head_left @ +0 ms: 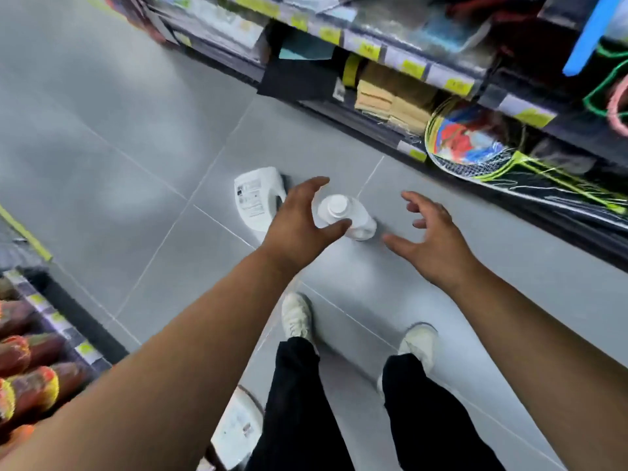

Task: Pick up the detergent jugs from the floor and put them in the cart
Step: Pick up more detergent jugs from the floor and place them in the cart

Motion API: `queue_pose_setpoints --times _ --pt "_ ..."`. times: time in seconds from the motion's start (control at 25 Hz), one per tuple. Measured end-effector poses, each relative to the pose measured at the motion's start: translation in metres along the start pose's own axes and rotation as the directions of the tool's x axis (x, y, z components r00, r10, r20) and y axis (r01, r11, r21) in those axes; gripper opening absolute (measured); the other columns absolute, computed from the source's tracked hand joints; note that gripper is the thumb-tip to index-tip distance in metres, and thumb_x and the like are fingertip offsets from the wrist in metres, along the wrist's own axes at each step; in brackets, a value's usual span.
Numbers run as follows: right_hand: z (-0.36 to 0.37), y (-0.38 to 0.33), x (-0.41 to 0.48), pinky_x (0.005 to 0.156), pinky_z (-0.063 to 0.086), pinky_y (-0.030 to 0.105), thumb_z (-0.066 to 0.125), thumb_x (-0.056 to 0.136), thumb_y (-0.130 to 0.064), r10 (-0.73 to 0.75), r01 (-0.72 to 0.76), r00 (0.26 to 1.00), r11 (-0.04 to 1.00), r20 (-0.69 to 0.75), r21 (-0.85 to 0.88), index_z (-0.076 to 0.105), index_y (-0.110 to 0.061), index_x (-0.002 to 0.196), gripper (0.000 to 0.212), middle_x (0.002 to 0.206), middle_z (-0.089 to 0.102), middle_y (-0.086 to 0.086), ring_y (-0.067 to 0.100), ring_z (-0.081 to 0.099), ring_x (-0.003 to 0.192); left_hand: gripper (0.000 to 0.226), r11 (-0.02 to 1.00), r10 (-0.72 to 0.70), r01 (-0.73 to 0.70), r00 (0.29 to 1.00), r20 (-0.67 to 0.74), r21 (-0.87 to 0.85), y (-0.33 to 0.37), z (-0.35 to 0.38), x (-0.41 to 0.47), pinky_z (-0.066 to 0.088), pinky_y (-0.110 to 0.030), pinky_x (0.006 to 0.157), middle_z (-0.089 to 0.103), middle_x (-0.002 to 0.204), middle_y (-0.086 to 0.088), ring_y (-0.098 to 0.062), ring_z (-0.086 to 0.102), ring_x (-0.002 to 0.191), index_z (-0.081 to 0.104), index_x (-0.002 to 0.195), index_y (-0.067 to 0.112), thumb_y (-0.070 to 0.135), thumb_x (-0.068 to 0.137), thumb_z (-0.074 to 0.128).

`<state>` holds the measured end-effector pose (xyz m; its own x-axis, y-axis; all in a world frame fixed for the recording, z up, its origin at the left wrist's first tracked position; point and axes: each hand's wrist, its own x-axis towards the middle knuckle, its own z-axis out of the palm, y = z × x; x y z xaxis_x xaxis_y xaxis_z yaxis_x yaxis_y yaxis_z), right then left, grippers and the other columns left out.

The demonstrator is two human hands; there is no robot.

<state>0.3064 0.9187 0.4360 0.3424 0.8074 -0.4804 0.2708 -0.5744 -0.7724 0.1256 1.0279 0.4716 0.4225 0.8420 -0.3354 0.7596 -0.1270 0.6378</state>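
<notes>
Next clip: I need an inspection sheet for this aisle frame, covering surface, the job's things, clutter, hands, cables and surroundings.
Surface: grey tiled floor.
Job's things: upright white jug, cap on; second white jug lying on its side next to it; cart not in view.
Clutter: white labelled container by the left leg, too blurred to identify.
Hands: left hand spread open over the upright white jug, contact unclear; right hand open beside it, holding nothing.
Cables: nothing seen.
Surroundings: badminton rackets and folded cloths on the right shelves; packaged goods on the left.
</notes>
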Motion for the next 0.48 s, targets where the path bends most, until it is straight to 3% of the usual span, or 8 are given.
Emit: queue_pose_setpoints --times 0.2,0.4,0.48 --pt "0.071 0.105 0.075 0.086 0.039 0.024 0.082 0.074 -0.029 0.122 -0.111 0.98 0.991 -0.157 0.076 0.037 -0.033 0.144 0.083 0.138 0.042 0.003 0.015 0.049 0.104 0.062 0.994 0.088 -0.087 0.996 0.013 -0.07 -0.09 0.071 0.088 0.044 -0.03 0.101 0.054 0.131 0.005 -0.01 0.052 0.117 0.049 0.13 0.028 0.036 0.076 0.078" --pt "0.134 0.195 0.135 0.086 0.038 0.023 0.084 0.071 -0.029 0.177 -0.167 0.97 0.983 -0.166 0.069 0.036 -0.031 0.146 0.089 0.14 0.041 0.004 0.016 0.049 0.104 0.061 0.988 0.142 -0.141 0.99 0.01 -0.056 -0.168 0.147 0.141 0.044 -0.034 0.102 0.055 0.126 0.006 -0.008 0.052 0.117 0.054 0.124 0.025 0.045 0.071 0.076" --pt "0.154 0.217 0.158 0.089 0.038 0.023 0.084 0.071 -0.027 0.189 -0.175 0.967 0.98 -0.169 0.093 0.035 -0.031 0.146 0.09 0.14 0.04 0.004 0.015 0.047 0.105 0.057 0.982 0.172 -0.176 0.983 -0.061 -0.063 -0.185 0.172 0.157 0.042 -0.024 0.101 0.053 0.122 0.008 -0.007 0.052 0.115 0.056 0.12 0.023 0.045 0.072 0.077"
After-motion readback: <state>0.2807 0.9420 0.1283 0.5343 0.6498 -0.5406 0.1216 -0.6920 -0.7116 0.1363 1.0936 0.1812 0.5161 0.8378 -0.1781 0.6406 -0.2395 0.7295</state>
